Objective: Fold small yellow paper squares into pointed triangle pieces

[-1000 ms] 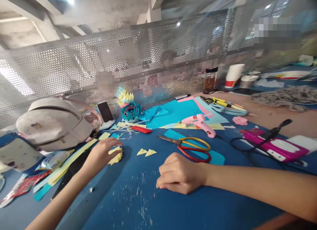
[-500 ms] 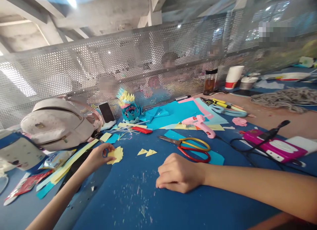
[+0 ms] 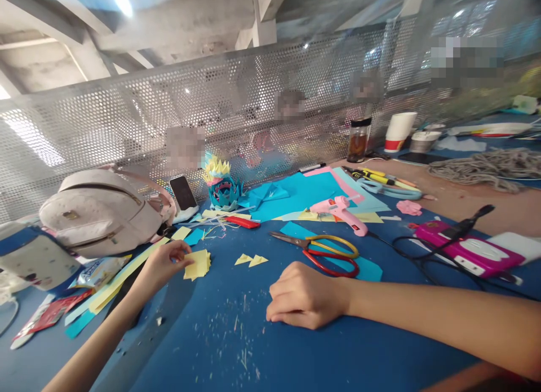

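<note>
My left hand (image 3: 167, 265) pinches the edge of a yellow paper square (image 3: 195, 264), which lies over a small stack of similar squares on the blue table. To the right of the stack lie two small folded yellow paper triangles (image 3: 257, 261). My right hand (image 3: 303, 296) rests on the table in a loose fist, and nothing shows in its curled fingers. Just beyond that fist are scissors (image 3: 310, 244) with one yellow and one red handle, lying partly over blue paper (image 3: 372, 270).
A pink glue gun (image 3: 343, 213), a red cutter (image 3: 243, 222) and a blue-and-yellow paper model (image 3: 224, 189) stand or lie farther back. At left are a backpack (image 3: 101, 212) and a phone (image 3: 183, 193). A magenta power strip (image 3: 473, 251) with black cables lies right.
The fingers of my left hand have shifted slightly, and a yellow square now shows more distinctly at the top of the stack. My right hand has stayed still.
</note>
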`<state>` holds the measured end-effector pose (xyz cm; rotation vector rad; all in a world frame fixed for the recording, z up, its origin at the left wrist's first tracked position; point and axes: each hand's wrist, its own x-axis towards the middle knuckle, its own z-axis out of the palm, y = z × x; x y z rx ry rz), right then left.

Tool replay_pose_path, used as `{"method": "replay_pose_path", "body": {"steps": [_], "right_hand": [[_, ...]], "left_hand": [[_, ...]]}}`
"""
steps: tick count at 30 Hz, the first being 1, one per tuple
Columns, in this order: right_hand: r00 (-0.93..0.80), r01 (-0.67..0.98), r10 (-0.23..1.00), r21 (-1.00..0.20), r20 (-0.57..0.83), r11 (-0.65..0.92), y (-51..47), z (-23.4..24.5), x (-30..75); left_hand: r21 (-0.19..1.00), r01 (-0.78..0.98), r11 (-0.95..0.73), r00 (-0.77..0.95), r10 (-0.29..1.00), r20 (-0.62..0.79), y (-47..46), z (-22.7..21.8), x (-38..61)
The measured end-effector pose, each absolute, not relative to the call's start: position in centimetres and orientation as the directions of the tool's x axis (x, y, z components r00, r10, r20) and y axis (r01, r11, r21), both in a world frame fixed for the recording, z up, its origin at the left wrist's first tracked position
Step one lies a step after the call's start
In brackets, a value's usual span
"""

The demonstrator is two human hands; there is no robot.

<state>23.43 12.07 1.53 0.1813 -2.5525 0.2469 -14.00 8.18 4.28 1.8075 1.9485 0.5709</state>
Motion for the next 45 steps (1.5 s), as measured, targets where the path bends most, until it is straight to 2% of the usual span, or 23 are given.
{"method": "replay_pose_path", "body": {"steps": [3,5,8,10,12,19,23,29,37,45], "right_hand": [[-0.822,-0.176,-0.059,-0.155,0.567,0.972,12.0,1.6,23.4],[-0.807,-0.146,0.008,-0.213,0.59,0.966,11.9,2.0,23.4],[-0.775,-0.042,0.232,-0.415,0.588,0.909,11.8,2.7,23.4],[-0.757,0.028,0.381,-0.557,0.531,0.83,11.7,3.1,23.4],[-0.762,0.071,0.45,-0.631,0.465,0.773,11.7,3.3,23.3],[-0.817,0.06,0.369,-0.572,0.442,0.818,11.8,2.8,23.1],[-0.846,0.085,0.372,-0.592,0.382,0.802,11.9,2.5,23.0],[-0.884,0.055,0.293,-0.541,0.365,0.839,12.0,2.1,22.8],[-0.889,0.092,0.33,-0.583,0.317,0.807,12.3,2.3,22.7],[-0.888,0.097,0.362,-0.653,0.284,0.751,12.6,2.4,22.8]], "left_hand": [[0.643,0.764,0.048,-0.053,0.999,-0.011,7.7,5.4,-12.5],[0.702,0.712,0.017,-0.021,1.0,-0.003,7.2,6.0,-10.8],[0.791,0.611,-0.033,0.047,0.999,0.005,6.0,6.6,-7.3],[0.833,0.551,-0.044,0.091,0.996,-0.008,5.0,6.6,-4.7],[0.866,0.499,-0.036,0.125,0.992,-0.03,4.0,6.2,-2.3],[0.919,0.395,0.004,0.153,0.986,-0.07,2.3,3.9,1.4],[0.906,0.423,-0.027,0.157,0.987,-0.044,2.1,3.3,1.4],[0.872,0.48,-0.094,0.162,0.987,0.017,2.0,3.0,1.1],[0.899,0.434,-0.058,0.151,0.988,-0.009,1.8,2.6,0.9],[0.969,0.244,0.034,0.108,0.992,-0.062,2.3,1.7,0.6]]}}
